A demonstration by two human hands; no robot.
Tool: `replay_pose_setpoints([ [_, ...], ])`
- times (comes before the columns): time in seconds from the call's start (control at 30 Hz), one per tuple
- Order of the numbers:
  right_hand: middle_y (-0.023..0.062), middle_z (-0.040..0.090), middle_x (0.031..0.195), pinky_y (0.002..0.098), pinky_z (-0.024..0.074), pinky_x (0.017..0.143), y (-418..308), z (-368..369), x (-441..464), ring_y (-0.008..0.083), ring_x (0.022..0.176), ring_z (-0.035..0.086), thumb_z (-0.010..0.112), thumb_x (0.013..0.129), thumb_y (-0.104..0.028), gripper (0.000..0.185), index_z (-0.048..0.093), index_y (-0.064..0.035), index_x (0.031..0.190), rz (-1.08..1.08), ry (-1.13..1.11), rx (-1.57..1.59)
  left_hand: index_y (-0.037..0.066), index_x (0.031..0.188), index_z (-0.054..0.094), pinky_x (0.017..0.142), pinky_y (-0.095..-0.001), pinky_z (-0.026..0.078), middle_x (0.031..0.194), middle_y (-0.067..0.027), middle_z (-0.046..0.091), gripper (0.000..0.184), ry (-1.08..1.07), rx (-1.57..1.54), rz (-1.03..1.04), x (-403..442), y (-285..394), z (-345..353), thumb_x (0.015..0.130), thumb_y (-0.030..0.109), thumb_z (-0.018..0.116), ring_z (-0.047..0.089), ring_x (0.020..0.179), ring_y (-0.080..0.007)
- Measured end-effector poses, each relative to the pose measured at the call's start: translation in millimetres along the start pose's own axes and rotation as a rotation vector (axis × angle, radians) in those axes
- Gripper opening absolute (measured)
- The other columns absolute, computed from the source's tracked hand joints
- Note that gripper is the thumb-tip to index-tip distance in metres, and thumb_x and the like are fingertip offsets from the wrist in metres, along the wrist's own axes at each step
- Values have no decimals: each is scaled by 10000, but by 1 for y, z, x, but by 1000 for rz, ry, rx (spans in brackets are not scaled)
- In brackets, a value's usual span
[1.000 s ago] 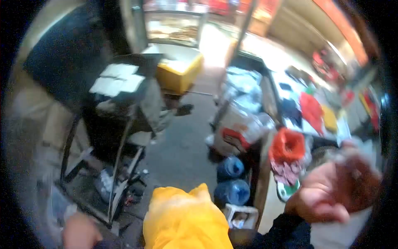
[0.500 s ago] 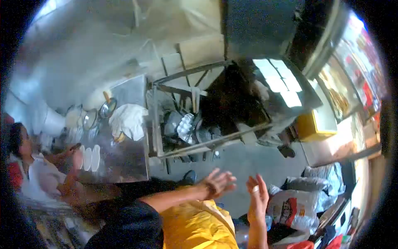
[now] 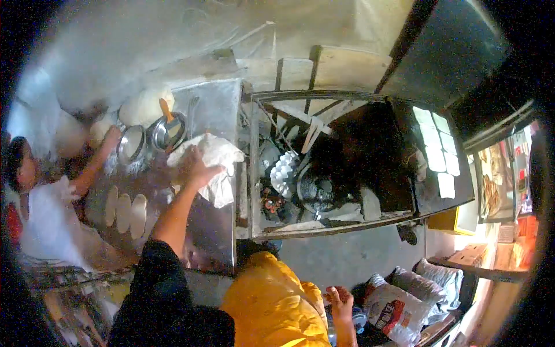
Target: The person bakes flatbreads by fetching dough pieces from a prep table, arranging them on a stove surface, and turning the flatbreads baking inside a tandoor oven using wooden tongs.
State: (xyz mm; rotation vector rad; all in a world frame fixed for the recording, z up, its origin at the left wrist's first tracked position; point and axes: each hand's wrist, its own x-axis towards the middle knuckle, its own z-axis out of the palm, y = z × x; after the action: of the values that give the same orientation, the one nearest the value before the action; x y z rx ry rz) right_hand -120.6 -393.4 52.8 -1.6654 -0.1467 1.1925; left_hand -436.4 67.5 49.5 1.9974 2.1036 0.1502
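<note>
My left hand (image 3: 199, 170) rests on a crumpled white cloth (image 3: 222, 188) at the right side of the metal worktable (image 3: 211, 243). Its thumb stands apart from the fingers, whose tips are partly lost against the cloth. My right hand (image 3: 341, 299) hangs low beside the yellow garment (image 3: 274, 306) on my body, fingers loosely bent and holding nothing visible. Beyond the cloth is a round metal bowl (image 3: 156, 136) with an orange-handled tool (image 3: 166, 111) in it. Left of my forearm lie several flat oval dough pieces (image 3: 137, 217).
A co-worker (image 3: 49, 214) sits at the left, one arm stretched over the table towards another round pan (image 3: 132, 144). A dark metal frame (image 3: 347, 226) with a blackened pit adjoins the worktable. Filled sacks (image 3: 399, 309) lie at lower right, below a shelf (image 3: 485, 269).
My left hand has swung forward and left from in front of my body onto the cloth. My right hand has dropped lower. The view has shifted, and the co-worker's arm now reaches forward.
</note>
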Motion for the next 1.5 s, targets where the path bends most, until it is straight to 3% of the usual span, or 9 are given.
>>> replay_pose_setpoints([
  [0.4,157,637,1049,339,508,735,-94,124,51,278,865,640,698,789,-131,308,620,-15,1063,-239,-361,-535,-8,1053,595,774,-381,485,924,-120,659,360,10,-688,21,-73,6,-28,737,135,694,630,809,-282],
  [0.67,136,365,1394,348,243,1099,-105,134,46,236,1306,323,763,724,-177,946,157,-55,1440,-422,-674,-176,44,1234,511,956,-375,415,1175,-66,573,463,-989,-1552,-301,-206,127,-13,831,262,579,528,1085,-224],
  [0.9,105,342,1390,318,325,1031,-110,33,-14,210,1242,380,725,767,-143,981,37,-120,1466,-249,-83,-34,54,1220,486,867,-326,457,1102,-52,562,475,-1171,-1155,369,-283,241,-4,806,190,674,551,983,-197],
  [0.93,103,345,1387,317,308,1039,-114,12,-28,208,1250,371,733,756,-124,988,45,-110,1465,-421,-42,-59,56,1227,474,854,-325,467,1054,-54,559,465,-646,-745,979,-291,258,25,828,216,650,548,946,-204],
  [1.0,125,387,1352,325,308,1035,-95,-28,-41,210,1248,388,742,710,-91,932,151,-67,1431,-434,-75,191,54,1240,456,858,-325,470,1077,-68,552,472,-1339,-1383,49,-302,297,12,844,241,631,539,967,-204],
  [1.13,104,453,1201,310,388,942,-21,-122,-63,180,1119,471,665,733,-37,749,250,-48,1356,-296,198,153,-2,1040,626,717,-339,494,991,-61,640,261,-1213,-1265,15,-333,389,5,872,196,605,595,873,-194],
  [1.2,37,500,963,258,463,764,-2,-156,-74,100,877,547,638,747,-45,611,327,-59,1273,-280,351,387,4,1107,585,780,-325,481,1081,-64,611,279,-1234,-1213,222,-344,415,59,880,166,582,573,961,-184],
  [1.3,54,506,1014,289,476,795,-28,-200,-89,126,893,532,665,756,-86,595,329,-47,1245,-355,438,556,106,1322,440,982,-364,385,1355,-163,404,568,-512,-1123,1654,-420,477,68,781,81,609,434,1216,-286],
  [1.5,116,559,1185,393,491,905,-23,-293,-77,242,1056,578,509,848,-149,460,432,-15,1282,-523,425,1362,128,1193,580,1013,-472,356,1328,-220,404,540,-790,-590,2100,-561,510,84,664,116,685,383,1222,-455],
])
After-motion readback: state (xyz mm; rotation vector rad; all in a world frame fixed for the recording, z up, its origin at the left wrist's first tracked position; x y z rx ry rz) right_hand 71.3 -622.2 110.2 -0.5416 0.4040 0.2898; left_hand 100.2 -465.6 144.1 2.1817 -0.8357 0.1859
